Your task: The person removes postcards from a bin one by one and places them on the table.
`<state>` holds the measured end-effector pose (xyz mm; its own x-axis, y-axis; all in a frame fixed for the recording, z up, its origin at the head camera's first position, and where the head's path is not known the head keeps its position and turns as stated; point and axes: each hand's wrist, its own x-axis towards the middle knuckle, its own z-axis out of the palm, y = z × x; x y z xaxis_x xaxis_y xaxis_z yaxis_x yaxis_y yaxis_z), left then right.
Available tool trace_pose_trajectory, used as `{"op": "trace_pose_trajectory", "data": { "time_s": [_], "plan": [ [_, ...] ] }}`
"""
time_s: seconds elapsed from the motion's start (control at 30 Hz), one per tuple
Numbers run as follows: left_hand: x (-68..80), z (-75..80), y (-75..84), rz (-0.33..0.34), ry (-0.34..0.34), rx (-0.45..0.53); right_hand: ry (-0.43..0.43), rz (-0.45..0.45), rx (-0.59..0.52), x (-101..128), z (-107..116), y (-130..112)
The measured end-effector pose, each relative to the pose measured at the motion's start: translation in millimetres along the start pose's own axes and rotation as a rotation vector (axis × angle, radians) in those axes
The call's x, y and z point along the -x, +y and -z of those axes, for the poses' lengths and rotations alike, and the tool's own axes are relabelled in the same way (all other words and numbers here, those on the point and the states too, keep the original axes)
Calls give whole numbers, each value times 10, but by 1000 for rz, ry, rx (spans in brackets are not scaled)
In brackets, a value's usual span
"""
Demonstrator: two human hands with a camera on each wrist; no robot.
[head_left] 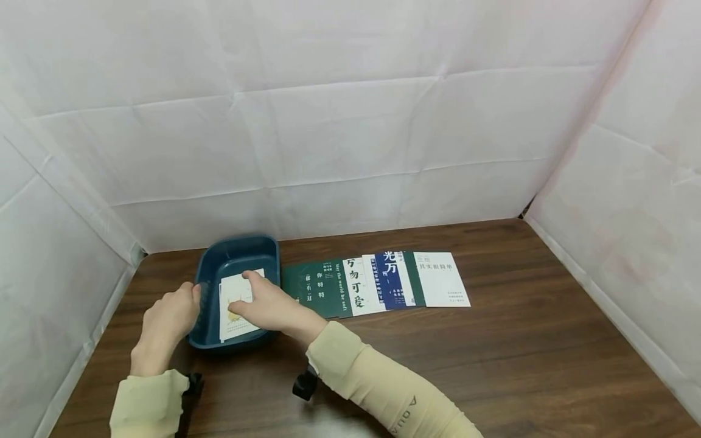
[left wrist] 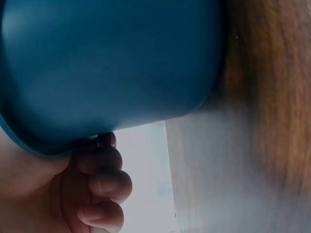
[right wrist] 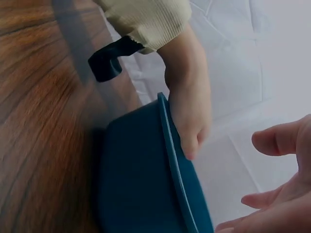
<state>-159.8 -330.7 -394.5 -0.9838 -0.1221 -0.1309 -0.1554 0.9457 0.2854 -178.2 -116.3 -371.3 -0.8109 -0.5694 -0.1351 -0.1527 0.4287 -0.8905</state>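
Left hand (head_left: 167, 319) grips the blue basin (head_left: 210, 267) by its left rim; our right hand (head_left: 268, 307) lies with relaxed fingers on the white card (head_left: 232, 289) inside it, seen from the head. The row of cards (head_left: 378, 283) lies just right of the basin, so our withdrawing sleeve could scatter it. Counter (head_left: 520, 353) room is widest front and right.

From the left wrist, fingers (left wrist: 104, 184) curl under the basin (left wrist: 112, 63) rim; a slip could tip it.

From the right wrist, the right hand (right wrist: 282, 194) is open above the basin (right wrist: 141, 184), the left hand (right wrist: 189, 107) gripping the rim beside the white wall.
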Motion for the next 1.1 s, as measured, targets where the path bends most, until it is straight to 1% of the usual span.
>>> {"op": "trace_pose_trajectory", "data": {
  "time_s": [0.13, 0.23, 0.43, 0.57, 0.73, 0.83, 1.0, 1.1],
  "plan": [
    [1, -5, -7, -11, 11, -1, 12, -86, -65, -60, -81, -3],
    [0, -5, -13, -18, 20, -4, 25, -133, -117, -109, -143, 11],
    [-6, -4, -22, -28, 31, -1, 80, -212, -218, -234, -225, 61],
    [-5, -12, -26, -24, 25, 0, 144, -281, -271, -309, -266, 88],
    [-6, -19, -24, -19, 14, 5, 206, -315, -286, -368, -310, 95],
    [-5, -23, -24, -20, 12, 5, 243, -329, -313, -396, -334, 102],
    [-3, -25, -22, -30, 30, -4, 313, -337, -409, -445, -357, 109],
    [-2, -15, -14, -27, 21, -7, 351, -340, -491, -472, -363, 113]
  ]
}}
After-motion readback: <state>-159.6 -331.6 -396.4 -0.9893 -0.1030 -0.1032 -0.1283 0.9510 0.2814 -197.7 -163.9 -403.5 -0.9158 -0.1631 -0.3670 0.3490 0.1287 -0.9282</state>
